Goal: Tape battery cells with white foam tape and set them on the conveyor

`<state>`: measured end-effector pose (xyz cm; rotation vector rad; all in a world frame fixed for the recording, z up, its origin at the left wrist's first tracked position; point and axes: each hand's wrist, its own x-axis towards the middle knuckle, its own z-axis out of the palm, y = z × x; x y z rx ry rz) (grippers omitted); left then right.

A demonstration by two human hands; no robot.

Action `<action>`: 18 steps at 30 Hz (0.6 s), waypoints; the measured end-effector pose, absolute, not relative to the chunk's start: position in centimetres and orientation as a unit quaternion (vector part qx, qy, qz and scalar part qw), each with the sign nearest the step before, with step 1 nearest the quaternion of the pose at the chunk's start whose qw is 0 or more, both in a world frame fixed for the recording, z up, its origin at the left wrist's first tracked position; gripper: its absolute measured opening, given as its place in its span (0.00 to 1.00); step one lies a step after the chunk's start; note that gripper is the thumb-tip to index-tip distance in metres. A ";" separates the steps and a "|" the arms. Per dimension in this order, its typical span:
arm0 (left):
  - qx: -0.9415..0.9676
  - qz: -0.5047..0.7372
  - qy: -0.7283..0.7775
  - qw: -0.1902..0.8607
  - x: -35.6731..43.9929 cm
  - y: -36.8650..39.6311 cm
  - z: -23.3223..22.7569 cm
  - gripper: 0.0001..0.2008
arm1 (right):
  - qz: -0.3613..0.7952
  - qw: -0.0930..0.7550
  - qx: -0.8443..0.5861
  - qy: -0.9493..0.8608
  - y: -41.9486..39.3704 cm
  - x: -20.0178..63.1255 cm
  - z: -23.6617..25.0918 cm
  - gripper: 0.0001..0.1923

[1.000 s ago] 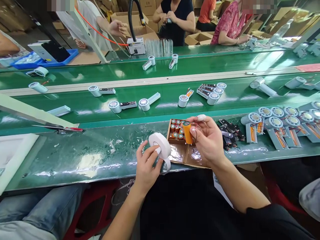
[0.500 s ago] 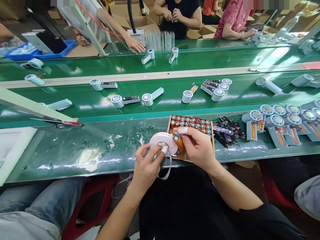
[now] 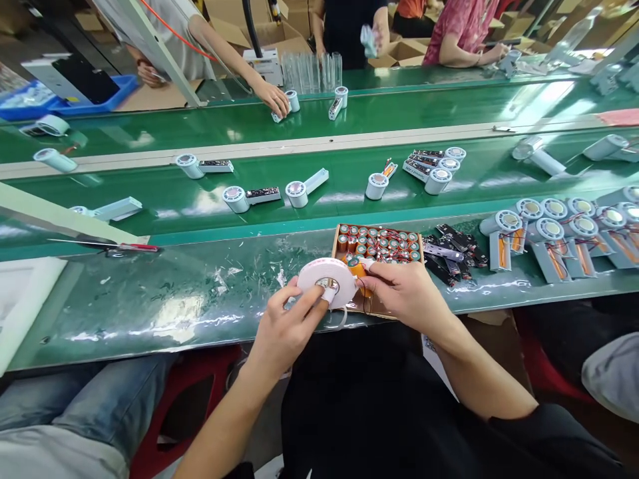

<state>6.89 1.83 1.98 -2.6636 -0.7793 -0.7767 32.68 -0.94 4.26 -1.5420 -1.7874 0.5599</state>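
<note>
1. Two hands at work near the middle of the green counter (image 3: pixel 150 306); scraps of clear film scattered on its near left part.
2. Far left: red-handled tool (image 3: pixel 130 247) lying flat on the counter edge, well apart from both hands.
3. Left hand (image 3: pixel 282 329): fingers grasping a white tape roll (image 3: pixel 327 283), one taped fingertip pressed into the roll's core, loose tail of tape hanging below the roll.
4. Tape roll held upright just above the near counter edge, its right side touching an orange battery (image 3: pixel 355 267).
5. Right hand (image 3: pixel 407 293): fingers pinched on the orange battery, holding it against the roll; thin dark wire looping down under the hand.
6. Just behind both hands: cardboard tray (image 3: pixel 335 241) packed with more orange cells standing on end, red wires across their tops.
7. Right of the tray, touching it: heap of black circuit boards (image 3: pixel 452 249).
8. Further right: row of pale blue fan housings (image 3: pixel 549 233) lying on the counter, orange cells visible in the open handles.
9. Far side: similar fan parts spread along the conveyor belt (image 3: pixel 319 126); another person's hand (image 3: pixel 277 101) resting on one at the far edge.
</note>
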 end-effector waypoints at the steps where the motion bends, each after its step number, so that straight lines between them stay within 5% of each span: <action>1: -0.922 -0.260 -0.256 0.131 6.8 2.0 2.3 0.18 | 0.247 0.344 -0.594 -0.685 -0.6 33.0 4.4 0.16; 4: -0.921 -0.260 -0.257 0.134 7.2 2.2 2.7 0.16 | 0.366 0.447 -0.575 -0.579 0.6 32.9 4.0 0.08; 9: -0.856 -0.395 -0.314 0.113 10.2 1.0 1.9 0.15 | 0.450 0.718 -0.450 -0.282 1.1 28.6 2.3 0.19; 12: -0.826 -0.446 -0.330 0.105 11.8 -0.1 1.8 0.18 | 0.456 0.761 -0.402 -0.225 0.1 26.8 2.0 0.21; 15: -0.847 -0.427 -0.315 0.043 11.0 -0.4 1.6 0.16 | 0.493 0.731 -0.407 -0.239 -0.2 29.3 2.8 0.32; 18: -0.858 -0.398 -0.324 0.040 6.6 1.0 0.3 0.14 | 0.407 0.781 -0.392 -0.266 0.5 35.6 4.1 0.31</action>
